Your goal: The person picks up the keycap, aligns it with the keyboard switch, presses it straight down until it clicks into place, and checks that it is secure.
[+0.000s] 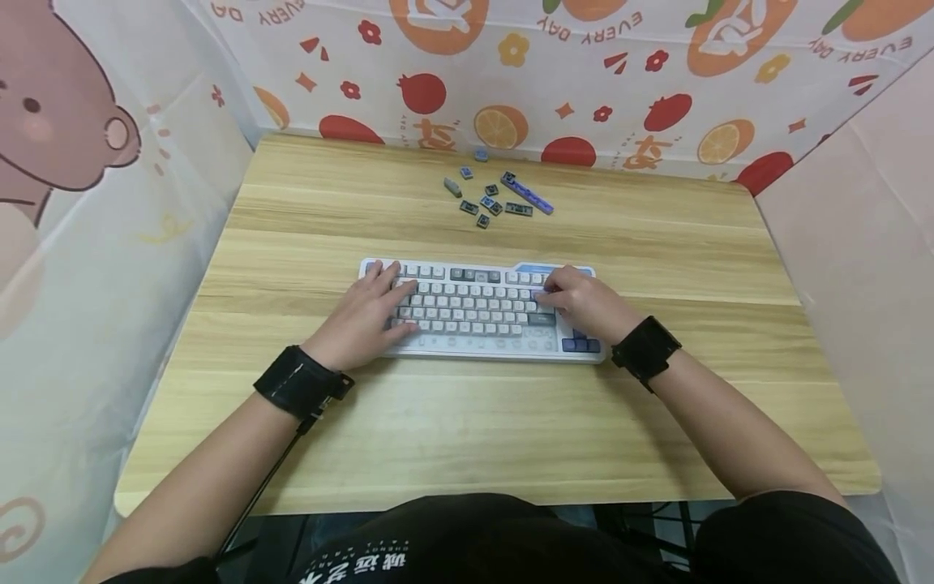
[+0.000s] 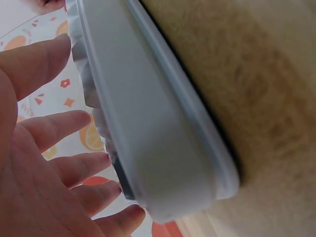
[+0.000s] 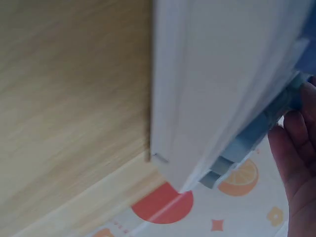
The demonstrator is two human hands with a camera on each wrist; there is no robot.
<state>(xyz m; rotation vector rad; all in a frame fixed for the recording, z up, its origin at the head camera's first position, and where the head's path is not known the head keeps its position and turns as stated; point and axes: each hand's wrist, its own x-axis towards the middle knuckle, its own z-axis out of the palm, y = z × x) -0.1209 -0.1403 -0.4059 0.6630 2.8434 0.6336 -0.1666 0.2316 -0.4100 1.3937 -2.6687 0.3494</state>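
Observation:
A white keyboard (image 1: pixel 474 354) with white, grey and blue keycaps lies across the middle of the table, its front row bare of caps along most of its length. My left hand (image 1: pixel 361 320) rests on its left end, fingers spread and fairly straight. In the left wrist view those fingertips (image 2: pixel 101 159) lie along the keyboard's top edge. At the right end, my right hand (image 1: pixel 587 307) has its fingers curled down over the keys. The right wrist view shows its thumb and fingers pinching a blue-grey keycap (image 3: pixel 294 96), partly hidden by the hand.
Behind the keyboard, several loose dark keycaps (image 1: pixel 469 208) lie scattered, with a long blue-purple strip (image 1: pixel 531 195) and a small grey piece (image 1: pixel 452 187) among them. A fruit-patterned cloth (image 1: pixel 467 81) hangs along the wooden table's (image 1: pixel 467 438) back edge.

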